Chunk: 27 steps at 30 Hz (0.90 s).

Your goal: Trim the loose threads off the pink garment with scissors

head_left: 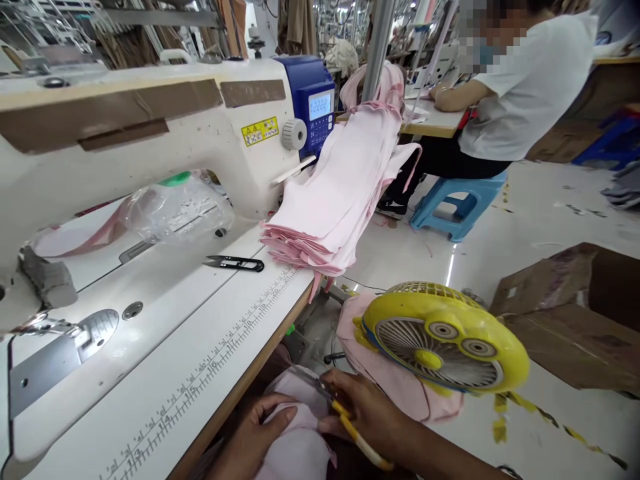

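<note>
The left edge crops a sewing machine, and the bottom edge cuts its table's ruler just below the 13. The right hand covers part of the scissors; the left hand hides some of the pink cloth, which runs out at the bottom. A yellow fan blocks pink fabric behind it. Pixels mask a seated person's face. The label's print is too small to read; 1 cardboard box leaves at right.
</note>
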Each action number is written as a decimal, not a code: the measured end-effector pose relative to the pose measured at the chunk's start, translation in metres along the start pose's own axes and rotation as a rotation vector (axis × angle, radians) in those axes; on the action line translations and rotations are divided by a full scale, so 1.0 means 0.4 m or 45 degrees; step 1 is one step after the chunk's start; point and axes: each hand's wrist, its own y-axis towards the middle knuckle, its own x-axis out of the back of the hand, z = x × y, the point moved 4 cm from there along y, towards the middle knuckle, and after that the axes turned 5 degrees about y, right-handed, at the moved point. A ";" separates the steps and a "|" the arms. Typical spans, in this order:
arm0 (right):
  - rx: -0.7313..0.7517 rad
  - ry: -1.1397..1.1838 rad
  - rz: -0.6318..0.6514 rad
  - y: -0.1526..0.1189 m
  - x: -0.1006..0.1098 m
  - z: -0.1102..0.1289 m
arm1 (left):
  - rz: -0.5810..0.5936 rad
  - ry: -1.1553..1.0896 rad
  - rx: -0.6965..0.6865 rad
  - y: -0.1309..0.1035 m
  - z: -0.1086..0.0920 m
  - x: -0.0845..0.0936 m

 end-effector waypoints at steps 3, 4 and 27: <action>0.018 -0.154 0.022 -0.032 0.026 -0.015 | -0.011 -0.059 -0.008 -0.001 0.002 0.010; 0.013 -0.194 0.029 -0.041 0.029 -0.020 | -0.009 -0.068 -0.028 0.000 -0.001 0.011; -0.002 -0.452 0.174 -0.059 0.005 -0.068 | 0.112 -0.086 -0.092 0.007 0.021 0.024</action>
